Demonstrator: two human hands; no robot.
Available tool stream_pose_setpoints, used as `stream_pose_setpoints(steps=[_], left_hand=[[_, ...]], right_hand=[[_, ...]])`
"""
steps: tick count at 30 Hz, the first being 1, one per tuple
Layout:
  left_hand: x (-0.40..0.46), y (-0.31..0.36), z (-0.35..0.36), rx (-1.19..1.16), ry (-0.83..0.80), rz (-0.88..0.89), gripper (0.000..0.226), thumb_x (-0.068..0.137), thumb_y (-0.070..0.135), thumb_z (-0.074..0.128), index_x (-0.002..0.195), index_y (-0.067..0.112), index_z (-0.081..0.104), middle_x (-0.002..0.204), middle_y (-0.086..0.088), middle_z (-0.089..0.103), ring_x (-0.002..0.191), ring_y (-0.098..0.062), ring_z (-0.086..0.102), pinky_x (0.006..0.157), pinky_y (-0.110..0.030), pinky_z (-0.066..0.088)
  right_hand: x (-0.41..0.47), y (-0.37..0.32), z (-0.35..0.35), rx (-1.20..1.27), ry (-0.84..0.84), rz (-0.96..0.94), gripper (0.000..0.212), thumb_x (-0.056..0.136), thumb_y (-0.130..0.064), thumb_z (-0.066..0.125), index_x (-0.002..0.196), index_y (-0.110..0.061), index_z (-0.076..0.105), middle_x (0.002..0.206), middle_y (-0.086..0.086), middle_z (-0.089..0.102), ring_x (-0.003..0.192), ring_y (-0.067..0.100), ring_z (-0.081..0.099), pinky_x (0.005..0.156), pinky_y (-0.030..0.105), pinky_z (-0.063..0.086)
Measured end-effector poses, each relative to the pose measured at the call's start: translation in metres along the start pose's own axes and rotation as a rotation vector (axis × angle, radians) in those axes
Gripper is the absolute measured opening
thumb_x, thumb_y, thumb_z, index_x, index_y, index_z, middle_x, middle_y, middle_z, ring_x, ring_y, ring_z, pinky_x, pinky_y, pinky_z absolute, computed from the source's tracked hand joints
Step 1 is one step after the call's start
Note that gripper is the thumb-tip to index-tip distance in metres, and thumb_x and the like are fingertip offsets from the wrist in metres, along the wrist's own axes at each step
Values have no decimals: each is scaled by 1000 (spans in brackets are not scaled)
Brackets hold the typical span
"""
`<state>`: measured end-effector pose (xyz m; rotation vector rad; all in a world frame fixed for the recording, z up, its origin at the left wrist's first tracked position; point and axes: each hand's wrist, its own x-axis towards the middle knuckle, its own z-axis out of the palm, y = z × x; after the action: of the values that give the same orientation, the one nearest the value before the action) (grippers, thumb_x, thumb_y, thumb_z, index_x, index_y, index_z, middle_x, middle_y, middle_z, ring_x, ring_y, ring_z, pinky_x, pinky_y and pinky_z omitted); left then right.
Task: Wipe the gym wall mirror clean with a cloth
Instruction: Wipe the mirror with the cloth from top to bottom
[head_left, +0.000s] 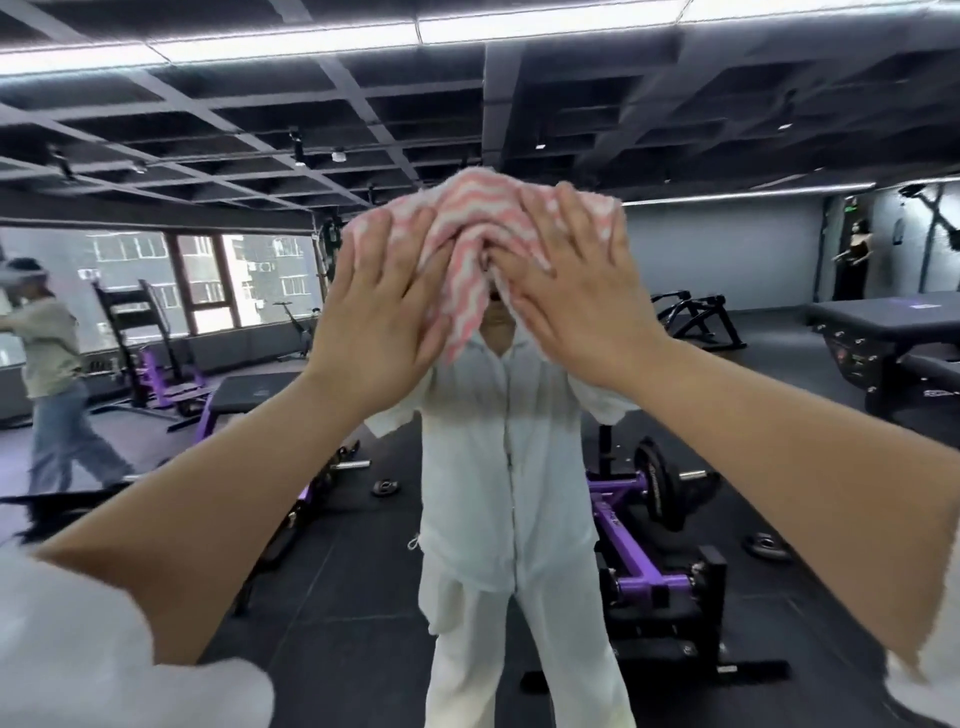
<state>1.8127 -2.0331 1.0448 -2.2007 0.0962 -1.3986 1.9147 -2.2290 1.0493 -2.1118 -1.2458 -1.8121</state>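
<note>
Both hands (382, 312) (576, 291) press cloth (467, 228), mirror (727, 249).

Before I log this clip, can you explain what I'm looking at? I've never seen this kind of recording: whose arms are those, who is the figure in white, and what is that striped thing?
There is no machine here. One camera sits on a person's head, so the two bare arms reaching forward are the wearer's own. They face a large gym wall mirror; the figure in white clothes is the wearer's reflection, and the purple weight equipment and the other person at the left are reflected too. The left hand and right hand, fingers straight, press a pink-and-white striped cloth flat against the glass.
</note>
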Motion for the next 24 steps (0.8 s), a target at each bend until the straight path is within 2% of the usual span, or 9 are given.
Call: stream_pose_setpoints(steps=[3, 7, 10, 12, 15, 17, 19, 22, 24], left_hand=[[-35, 7, 11, -22, -5, 72, 64, 95, 42, 30, 149, 8, 18, 155, -22, 17, 140, -47, 11, 115, -58, 9], [-107, 16, 29, -35, -80, 177, 67, 90, 38, 35, 148, 8, 18, 157, -16, 4, 141, -43, 8, 115, -56, 2], [-167, 27, 44, -32, -101, 252, 72, 87, 35, 39, 150, 9, 16, 159, -10, -12, 145, -37, -7, 116, -53, -1], [-204, 35, 53, -10, -145, 308, 77, 86, 35, 39, 153, 12, 8, 159, -10, -12, 145, -37, -9, 118, -51, -2], [-247, 46, 60, 35, -251, 392, 61, 82, 36, 39, 139, 13, 34, 159, -10, -14, 145, -35, -11, 118, -51, -4], [-266, 52, 60, 39, -330, 426, 52, 82, 37, 40, 129, 14, 40, 160, -12, -4, 145, -35, -11, 118, -49, -6], [-282, 58, 62, 46, -414, 458, 58, 77, 42, 56, 128, 17, 45, 153, -10, 20, 145, -36, -2, 117, -49, -3], [-307, 69, 64, 29, -584, 478, 84, 49, 47, 86, 125, 25, 59, 144, -3, 31, 137, -31, 14, 115, -50, 0], [-320, 77, 64, 9, -653, 492, 91, 39, 44, 88, 124, 31, 59, 141, -2, 34, 133, -32, 24, 112, -50, 8]], right_hand=[[-31, -22, 20, -10, 66, -42, 49, 99, -39, 33, 146, -26, 33, 154, 19, 29, 142, 39, 21, 111, 61, 9], [-87, -58, 43, 22, 56, -144, 50, 96, -36, 34, 145, -27, 29, 154, 12, 21, 141, 34, 18, 114, 55, 0], [-131, -86, 59, 27, 33, -245, 50, 98, -29, 31, 147, -24, 24, 151, 12, 23, 139, 36, 23, 111, 58, 8], [-161, -102, 68, 18, -23, -323, 54, 95, -24, 33, 148, -21, 22, 155, 15, 19, 142, 38, 16, 112, 60, 7], [-197, -119, 81, -20, -153, -474, 69, 84, -27, 46, 149, -19, 23, 159, 19, -9, 146, 38, -7, 115, 61, -6], [-214, -130, 86, -12, -229, -556, 89, 71, -32, 68, 147, -19, 24, 160, 18, -6, 146, 36, -13, 115, 59, -10], [-227, -138, 90, -13, -299, -603, 110, 58, -34, 80, 147, -17, 18, 159, 16, 3, 146, 36, -10, 116, 57, -10], [-247, -150, 95, 5, -360, -725, 102, 55, -41, 82, 145, -24, 36, 157, 8, 14, 144, 33, 10, 117, 54, -8], [-264, -163, 99, -37, -387, -844, 96, 61, -49, 76, 141, -23, 31, 155, -1, 24, 142, 33, 11, 118, 51, -5]])
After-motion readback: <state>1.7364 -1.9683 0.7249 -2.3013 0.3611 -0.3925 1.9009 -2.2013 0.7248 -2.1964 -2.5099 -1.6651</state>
